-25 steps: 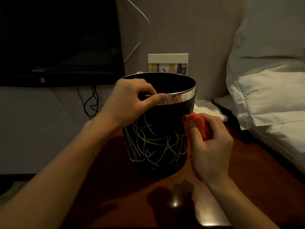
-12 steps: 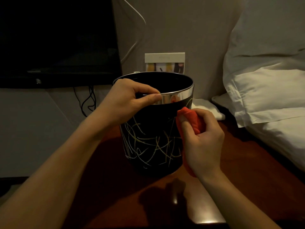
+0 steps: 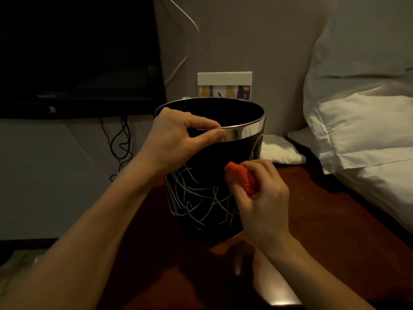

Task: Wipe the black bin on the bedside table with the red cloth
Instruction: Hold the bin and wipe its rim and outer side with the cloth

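Black bin [image 3: 207,175] standing upright on table [image 3: 335,220]. Left hand [image 3: 178,137] pinching chrome rim, steadying it. Right hand [image 3: 261,198] clutching bunched red cloth [image 3: 242,179], pressing against bin's side. Bin likely light, rigid, tippy; rim giving best hold.

No legible text; card [image 3: 224,86] behind bin [image 3: 207,175] too blurred to read.

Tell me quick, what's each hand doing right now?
Left hand: closed, gripping the black bin by its silver rim.
Right hand: closed, holding the red cloth against the bin's side.
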Demonstrator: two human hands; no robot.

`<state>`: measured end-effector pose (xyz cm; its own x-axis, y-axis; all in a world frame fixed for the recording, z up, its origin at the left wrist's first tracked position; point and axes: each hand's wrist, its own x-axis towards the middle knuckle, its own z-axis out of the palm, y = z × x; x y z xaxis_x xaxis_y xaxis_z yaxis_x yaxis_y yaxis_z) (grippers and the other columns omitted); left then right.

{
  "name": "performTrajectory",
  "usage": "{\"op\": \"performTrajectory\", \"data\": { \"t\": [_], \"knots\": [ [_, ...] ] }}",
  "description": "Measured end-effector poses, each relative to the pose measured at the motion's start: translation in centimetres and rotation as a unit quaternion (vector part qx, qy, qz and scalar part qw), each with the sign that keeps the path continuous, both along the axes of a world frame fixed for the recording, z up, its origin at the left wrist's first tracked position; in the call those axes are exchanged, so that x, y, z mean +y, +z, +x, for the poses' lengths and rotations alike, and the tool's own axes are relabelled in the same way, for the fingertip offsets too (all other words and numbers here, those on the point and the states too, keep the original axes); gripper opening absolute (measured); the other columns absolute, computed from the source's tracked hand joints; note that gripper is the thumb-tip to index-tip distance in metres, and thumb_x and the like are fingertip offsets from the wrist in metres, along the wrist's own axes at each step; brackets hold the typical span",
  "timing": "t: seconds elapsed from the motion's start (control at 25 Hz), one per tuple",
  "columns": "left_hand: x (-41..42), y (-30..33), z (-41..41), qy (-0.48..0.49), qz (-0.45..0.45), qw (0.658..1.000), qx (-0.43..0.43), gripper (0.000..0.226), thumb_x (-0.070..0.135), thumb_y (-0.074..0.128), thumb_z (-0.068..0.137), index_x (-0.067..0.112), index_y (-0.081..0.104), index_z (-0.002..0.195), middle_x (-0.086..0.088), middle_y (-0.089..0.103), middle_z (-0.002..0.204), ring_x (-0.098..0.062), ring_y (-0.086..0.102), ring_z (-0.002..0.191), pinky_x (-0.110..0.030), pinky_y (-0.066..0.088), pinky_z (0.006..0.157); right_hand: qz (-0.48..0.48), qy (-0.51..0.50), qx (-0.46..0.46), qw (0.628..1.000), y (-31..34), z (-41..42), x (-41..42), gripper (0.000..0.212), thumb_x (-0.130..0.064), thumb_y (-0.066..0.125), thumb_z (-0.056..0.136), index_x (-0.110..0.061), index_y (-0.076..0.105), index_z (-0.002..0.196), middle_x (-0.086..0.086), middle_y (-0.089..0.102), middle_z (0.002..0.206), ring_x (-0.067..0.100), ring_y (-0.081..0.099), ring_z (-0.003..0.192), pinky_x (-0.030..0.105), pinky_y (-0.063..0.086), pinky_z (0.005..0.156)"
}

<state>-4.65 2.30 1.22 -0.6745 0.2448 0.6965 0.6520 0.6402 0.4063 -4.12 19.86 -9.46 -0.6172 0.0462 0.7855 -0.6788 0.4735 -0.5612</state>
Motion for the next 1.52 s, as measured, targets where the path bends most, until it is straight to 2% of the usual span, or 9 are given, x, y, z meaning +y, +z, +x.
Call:
{"op": "performTrajectory", "data": {
  "t": [0.16, 0.32, 0.48, 0.6, 0.72, 0.92, 1.2, 1.32, 1.52],
  "knots": [
    [0.2, -0.3, -0.2, 0.012, 0.003, 1.000, 0.026, 0.025, 0.047, 0.063, 0.080, 0.034, 0.067, 0.100, 0.027, 0.061, 0.078, 0.005, 0.061, 0.072, -0.008, 0.042, 0.064, -0.045, -0.035, 0.037, 0.998, 3.5, -0.7, 0.4, 0.012, -0.022, 0.074, 0.090, -0.011, 0.071, 0.094, -0.004, 0.059, 0.089, 0.003, 0.054, 0.078, 0.003, 0.035, 0.068],
    [-0.1, -0.4, -0.6, 0.019, 0.002, 0.999, 0.040, 0.020, 0.039, 0.068, 0.082, 0.032, 0.069, 0.101, 0.027, 0.060, 0.076, 0.006, 0.059, 0.069, -0.007, 0.039, 0.063, -0.026, -0.021, 0.024, 0.999, 2.1, -0.3, -0.1, 0.014, -0.023, 0.073, 0.091, -0.010, 0.069, 0.097, -0.002, 0.059, 0.092, 0.002, 0.054, 0.078, 0.005, 0.037, 0.068],
    [-0.1, -0.6, -0.8, 0.014, 0.004, 0.999, 0.052, 0.018, 0.041, 0.069, 0.083, 0.033, 0.069, 0.100, 0.026, 0.062, 0.077, 0.005, 0.062, 0.072, -0.010, 0.043, 0.065, 0.002, -0.004, -0.016, 1.000, -0.7, -0.1, 0.2, 0.017, -0.024, 0.075, 0.089, -0.011, 0.071, 0.100, -0.004, 0.060, 0.095, 0.004, 0.057, 0.080, 0.007, 0.040, 0.068],
    [-0.1, -0.6, -0.9, 0.016, 0.000, 0.998, 0.053, 0.017, 0.041, 0.068, 0.084, 0.034, 0.070, 0.099, 0.023, 0.064, 0.077, 0.000, 0.063, 0.070, -0.015, 0.044, 0.063, -0.027, -0.021, 0.014, 0.999, 1.7, -0.4, 0.3, 0.013, -0.023, 0.075, 0.090, -0.012, 0.070, 0.095, -0.006, 0.058, 0.090, 0.001, 0.055, 0.081, 0.004, 0.037, 0.068],
    [-0.2, -0.6, -0.9, 0.019, -0.001, 0.998, 0.053, 0.017, 0.041, 0.069, 0.084, 0.034, 0.070, 0.100, 0.025, 0.062, 0.075, 0.001, 0.061, 0.070, -0.011, 0.042, 0.062, -0.055, -0.037, 0.048, 0.997, 3.3, -0.7, 0.2, 0.010, -0.021, 0.074, 0.090, -0.012, 0.070, 0.091, -0.003, 0.060, 0.087, 0.002, 0.055, 0.081, 0.003, 0.035, 0.069],
    [-0.2, -0.7, -0.9, 0.006, 0.002, 0.999, 0.050, 0.016, 0.034, 0.069, 0.085, 0.030, 0.070, 0.100, 0.026, 0.061, 0.078, 0.005, 0.062, 0.072, -0.007, 0.041, 0.064, 0.003, -0.004, 0.003, 1.000, -2.0, 0.1, -0.2, 0.017, -0.023, 0.075, 0.089, -0.010, 0.070, 0.100, -0.005, 0.058, 0.096, 0.001, 0.055, 0.079, 0.006, 0.039, 0.067],
    [-0.2, -0.7, -0.9, 0.005, 0.012, 0.999, 0.045, 0.016, 0.038, 0.067, 0.085, 0.031, 0.069, 0.099, 0.017, 0.067, 0.080, -0.004, 0.064, 0.073, -0.016, 0.047, 0.062, 0.011, -0.018, 0.040, 0.999, -0.2, -0.2, -0.6, 0.020, -0.026, 0.073, 0.092, -0.009, 0.071, 0.103, -0.002, 0.062, 0.101, 0.003, 0.054, 0.080, 0.010, 0.044, 0.068],
    [-0.3, -0.7, -0.9, 0.006, 0.014, 0.999, 0.039, 0.016, 0.038, 0.069, 0.085, 0.030, 0.070, 0.099, 0.011, 0.070, 0.082, -0.006, 0.066, 0.075, -0.024, 0.052, 0.065, 0.015, -0.020, 0.051, 0.998, -0.3, -0.3, -0.9, 0.021, -0.025, 0.072, 0.092, -0.007, 0.070, 0.104, 0.000, 0.062, 0.102, 0.002, 0.054, 0.081, 0.006, 0.042, 0.070],
    [-0.6, -0.6, -1.0, -0.011, -0.004, 0.998, 0.060, 0.019, 0.042, 0.068, 0.083, 0.030, 0.069, 0.097, 0.022, 0.062, 0.074, 0.001, 0.061, 0.067, -0.008, 0.040, 0.063, 0.047, -0.005, 0.020, 0.999, -2.3, 0.0, -0.2, 0.020, -0.027, 0.073, 0.092, -0.011, 0.071, 0.103, -0.005, 0.061, 0.101, 0.003, 0.055, 0.079, 0.010, 0.044, 0.065]
  ]
}}
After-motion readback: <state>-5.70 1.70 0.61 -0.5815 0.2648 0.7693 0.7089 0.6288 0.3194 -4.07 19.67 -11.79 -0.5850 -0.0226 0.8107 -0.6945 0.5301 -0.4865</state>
